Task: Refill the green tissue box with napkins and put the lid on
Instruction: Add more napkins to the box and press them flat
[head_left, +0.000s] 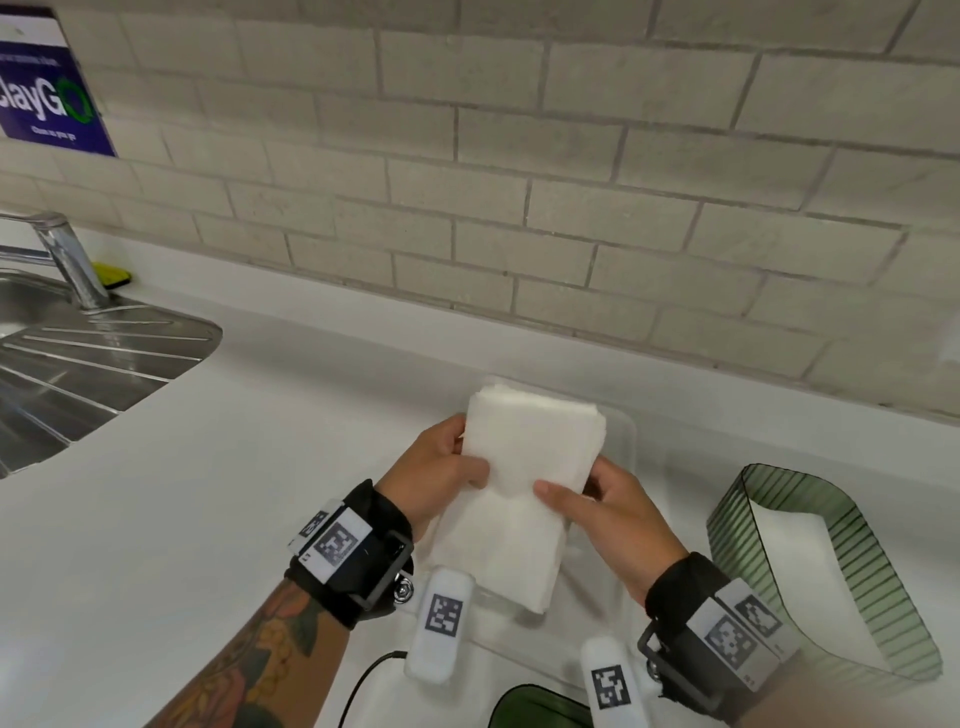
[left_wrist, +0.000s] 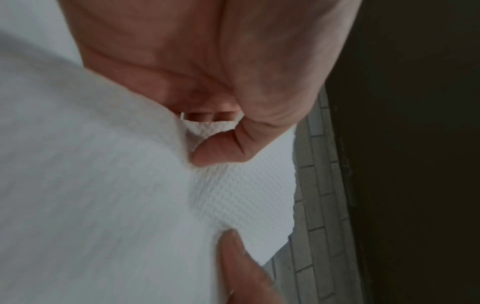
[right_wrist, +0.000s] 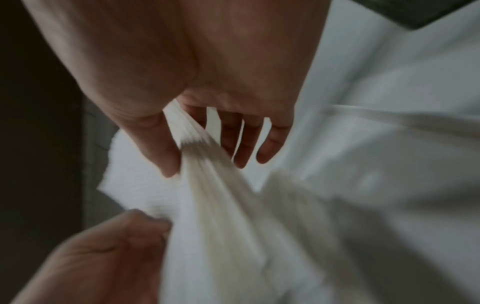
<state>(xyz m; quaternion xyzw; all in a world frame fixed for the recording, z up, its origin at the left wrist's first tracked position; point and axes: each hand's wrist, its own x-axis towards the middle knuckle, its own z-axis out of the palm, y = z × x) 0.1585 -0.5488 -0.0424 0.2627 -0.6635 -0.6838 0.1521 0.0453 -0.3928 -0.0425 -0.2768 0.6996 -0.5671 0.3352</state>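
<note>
We are holding a thick stack of white embossed paper napkins (head_left: 524, 467) with 2 hands above a clear plastic tray (head_left: 626, 431) on the white countertop (head_left: 234, 467). Our left hand (head_left: 439, 467) is pinching the stack's left edge, thumb on top. Our right hand (head_left: 618, 506) is pinching the right edge likewise. The ribbed green translucent tissue box (head_left: 810, 566) is standing open just right of us.
</note>
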